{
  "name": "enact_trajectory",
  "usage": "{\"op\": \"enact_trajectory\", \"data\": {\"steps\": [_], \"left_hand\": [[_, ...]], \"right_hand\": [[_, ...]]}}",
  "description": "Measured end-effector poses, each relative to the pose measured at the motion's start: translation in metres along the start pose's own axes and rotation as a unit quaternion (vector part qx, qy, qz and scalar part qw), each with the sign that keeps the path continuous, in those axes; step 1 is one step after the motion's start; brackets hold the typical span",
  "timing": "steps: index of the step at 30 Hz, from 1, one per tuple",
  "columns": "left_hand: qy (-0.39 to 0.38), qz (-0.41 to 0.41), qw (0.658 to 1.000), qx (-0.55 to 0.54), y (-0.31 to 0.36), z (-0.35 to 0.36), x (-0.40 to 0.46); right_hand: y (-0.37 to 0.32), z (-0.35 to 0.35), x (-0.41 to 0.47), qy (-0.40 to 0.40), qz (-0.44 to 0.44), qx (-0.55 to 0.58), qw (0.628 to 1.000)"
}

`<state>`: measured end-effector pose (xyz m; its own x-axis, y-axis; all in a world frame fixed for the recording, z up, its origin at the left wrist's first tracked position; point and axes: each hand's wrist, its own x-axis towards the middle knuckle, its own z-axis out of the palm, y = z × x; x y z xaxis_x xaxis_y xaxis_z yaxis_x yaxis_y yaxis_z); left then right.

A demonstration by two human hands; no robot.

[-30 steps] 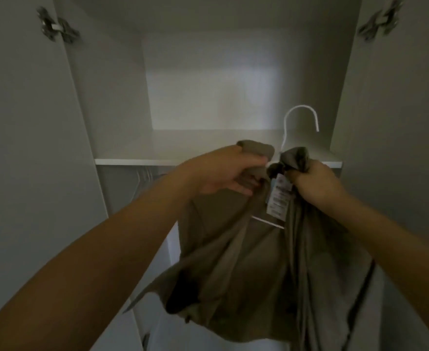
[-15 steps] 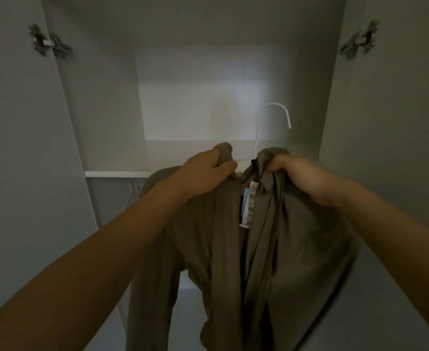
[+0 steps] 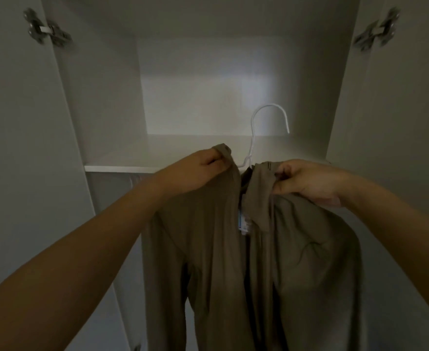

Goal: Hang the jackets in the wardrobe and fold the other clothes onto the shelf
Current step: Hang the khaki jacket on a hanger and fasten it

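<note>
I am holding a taupe jacket (image 3: 271, 249) up in front of the open wardrobe (image 3: 107, 97), near me and just below the front edge of the shelf (image 3: 137, 158). It is hanging on a white wire hanger (image 3: 259, 127), whose hook is rising above the collar and standing free in front of the shelf space, not caught on anything. The jacket's front is hanging open, with a small white and blue tag (image 3: 243, 222) showing inside below the collar, and its long panels are dropping down out of view at the bottom.

My left hand (image 3: 203, 171) is gripping the left side of the collar, fingers curled around a bunched fold of cloth. My right hand (image 3: 307, 181) is pinching the right side of the collar, thumb and fingers closed on the fabric. The two hands are sitting just beside the hanger's neck, one on each side.

Farther out, the wardrobe doors are standing open to the left and right, with a metal hinge (image 3: 46, 29) showing high on each side
</note>
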<state>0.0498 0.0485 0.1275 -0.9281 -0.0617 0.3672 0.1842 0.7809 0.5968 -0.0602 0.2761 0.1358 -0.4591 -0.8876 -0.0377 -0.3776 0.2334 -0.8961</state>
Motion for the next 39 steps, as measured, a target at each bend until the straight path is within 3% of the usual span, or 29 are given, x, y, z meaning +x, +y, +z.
{"op": "enact_trajectory", "data": {"steps": [3,7,10,16,22,24,27,28,29,31,33,34,36,39], "left_hand": [[0.071,-0.001,0.997,0.023,0.006,0.001,0.012],[0.159,-0.046,0.985,0.039,0.014,0.002,0.03],[0.15,-0.059,0.986,0.035,0.026,-0.003,0.037],[0.095,0.001,0.995,0.036,0.035,-0.003,0.044],[0.083,0.049,0.994,0.052,0.026,0.0,0.033],[0.14,0.062,0.986,0.07,0.011,0.005,0.022],[0.341,0.106,0.927,0.11,-0.026,0.03,-0.008],[0.368,0.097,0.921,0.084,-0.043,0.047,-0.022],[0.346,0.062,0.936,0.022,-0.058,0.065,-0.037],[0.18,-0.096,0.967,-0.153,-0.086,0.108,-0.062],[-0.031,-0.271,0.945,-0.18,-0.113,0.148,-0.077],[-0.09,-0.321,0.929,-0.162,-0.122,0.167,-0.082],[-0.108,-0.352,0.913,-0.177,-0.132,0.2,-0.083],[0.001,-0.353,0.9,-0.257,-0.131,0.229,-0.071]], "right_hand": [[0.002,0.014,0.01,0.076,-0.067,-0.033,0.994],[0.002,0.017,0.021,0.147,-0.067,-0.064,0.985],[0.004,0.015,0.026,0.177,-0.07,-0.036,0.981],[0.003,0.013,0.034,0.22,-0.057,-0.019,0.974],[0.003,0.011,0.045,0.249,-0.017,0.084,0.965],[0.003,0.013,0.052,0.271,-0.012,0.094,0.958],[0.001,0.015,0.063,0.292,-0.011,0.109,0.95],[-0.001,0.016,0.066,0.298,-0.013,0.115,0.947],[-0.005,0.016,0.069,0.307,-0.017,0.12,0.944],[-0.012,0.018,0.074,0.332,-0.032,0.128,0.934],[-0.02,0.023,0.079,0.345,-0.046,0.142,0.927],[-0.024,0.027,0.081,0.346,-0.05,0.148,0.925],[-0.03,0.035,0.083,0.343,-0.048,0.146,0.927],[-0.034,0.042,0.082,0.338,-0.044,0.129,0.931]]}}
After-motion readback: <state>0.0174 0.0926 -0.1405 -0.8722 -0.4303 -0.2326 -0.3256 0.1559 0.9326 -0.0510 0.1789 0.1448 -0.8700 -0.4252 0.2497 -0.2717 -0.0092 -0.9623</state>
